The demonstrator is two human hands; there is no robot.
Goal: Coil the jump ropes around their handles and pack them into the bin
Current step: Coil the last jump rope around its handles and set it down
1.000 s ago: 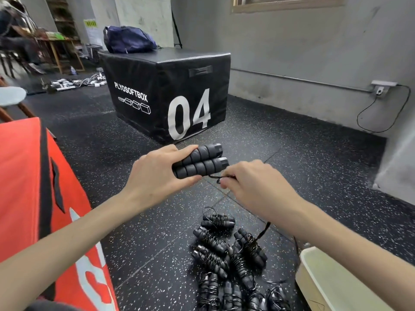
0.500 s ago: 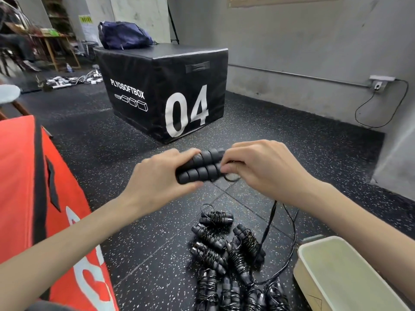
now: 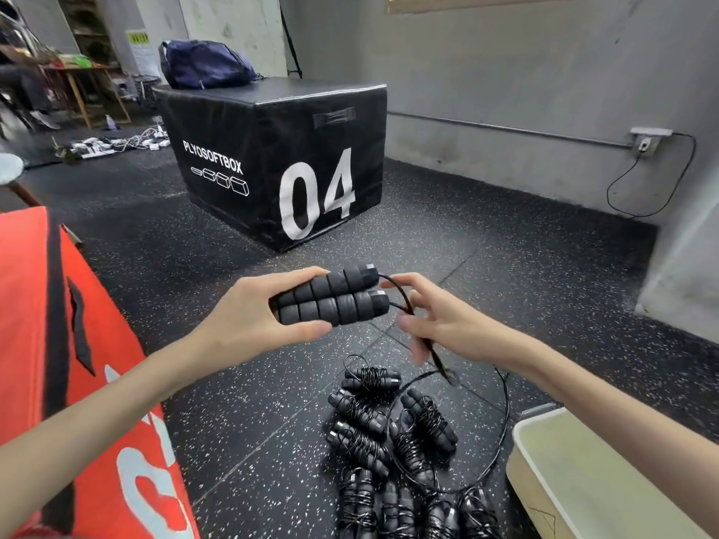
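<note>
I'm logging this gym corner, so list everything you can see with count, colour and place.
held handles: two, black, side by side in left hand
cord: one, black, looping to floor
coiled ropes: about nine, black, piled on floor
bin: one, cream, lower right
plyo box: one, black, ahead
bag: one, navy, on plyo box
mat: one, red, left
left hand: grips handles
right hand: fingers pinch cord

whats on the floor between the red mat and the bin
In the head view, a pile of coiled jump ropes lies on the floor between the red mat and the bin, with a loose black rope looping down beside the bin.
</note>
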